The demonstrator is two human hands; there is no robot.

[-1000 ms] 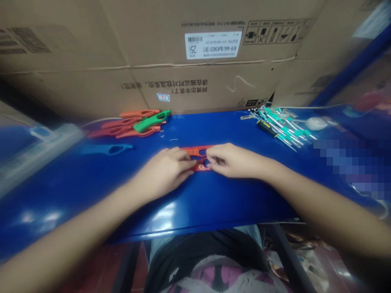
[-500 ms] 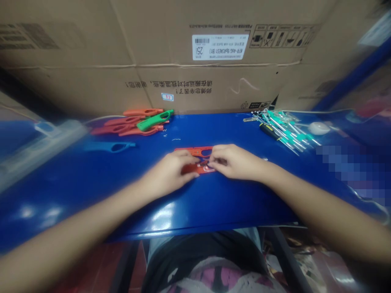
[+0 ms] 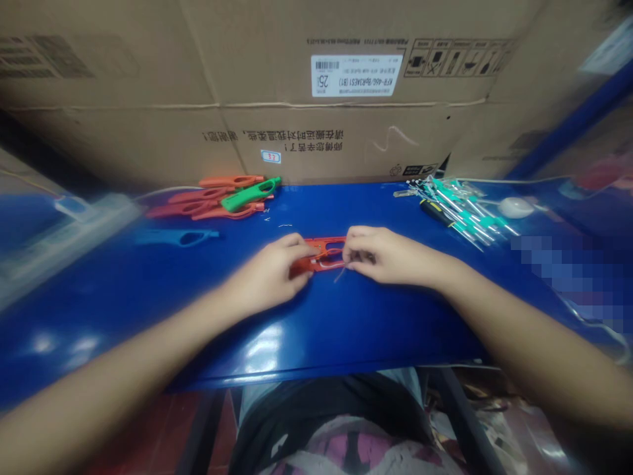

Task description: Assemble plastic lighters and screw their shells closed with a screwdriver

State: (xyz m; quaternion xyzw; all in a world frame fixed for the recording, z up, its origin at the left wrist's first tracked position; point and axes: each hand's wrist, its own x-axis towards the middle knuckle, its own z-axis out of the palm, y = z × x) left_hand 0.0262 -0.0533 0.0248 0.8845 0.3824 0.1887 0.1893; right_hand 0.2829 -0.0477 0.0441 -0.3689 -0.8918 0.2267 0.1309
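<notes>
Two orange long-lighter shell halves lie close together on the blue table, the far half (image 3: 321, 242) above the near half (image 3: 332, 266). My left hand (image 3: 271, 269) grips their left end between thumb and fingers, covering much of it. At the right end, my right hand (image 3: 383, 254) is closed in a pinch. From its fingertips a thin wire (image 3: 339, 274) sticks out toward me; the rest is hidden behind the fingers. A pale wire-like line shows inside the near half.
Orange shells (image 3: 182, 206) with a green one (image 3: 250, 194) on top lie back left, a blue shell (image 3: 182, 237) before them. Turquoise-and-metal rods (image 3: 467, 214) and a black-and-yellow handle (image 3: 436, 213) lie back right. A cardboard sheet (image 3: 277, 79) stands behind; a whitish strip (image 3: 69, 247) lies left.
My right hand has risen slightly, and a thin wire now shows below its fingertips. My left hand has shifted a little left, and the shell halves sit closer together.
</notes>
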